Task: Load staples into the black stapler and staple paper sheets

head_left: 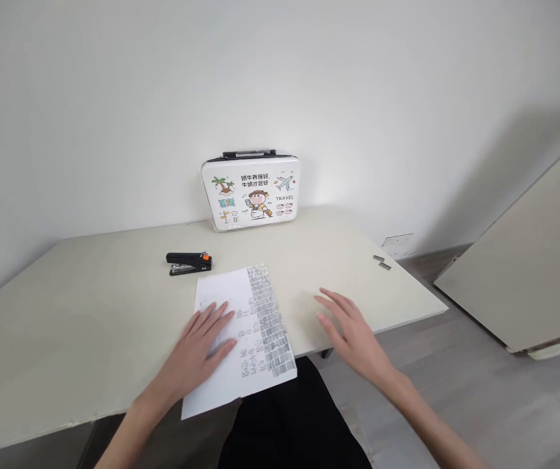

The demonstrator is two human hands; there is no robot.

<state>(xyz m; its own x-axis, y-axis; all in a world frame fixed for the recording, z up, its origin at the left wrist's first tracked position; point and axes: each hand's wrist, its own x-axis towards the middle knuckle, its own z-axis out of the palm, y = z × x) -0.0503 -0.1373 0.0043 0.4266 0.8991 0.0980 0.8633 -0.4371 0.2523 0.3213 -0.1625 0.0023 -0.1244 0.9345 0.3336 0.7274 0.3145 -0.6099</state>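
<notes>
A sheaf of printed paper lies on the table, its near edge jutting past the table's front edge. Rows of grey print run down its right side. My left hand rests flat on the paper's left part, fingers spread. To the right of the paper, my right hand hovers near the table's front edge, fingers apart and holding nothing. Just beyond the paper's far left corner sits a black stapler with an orange patch at one end.
A white cartoon-printed case with a black handle leans against the wall at the back of the pale table. Two small staple strips lie near the right edge. A large pale panel stands on the floor at right.
</notes>
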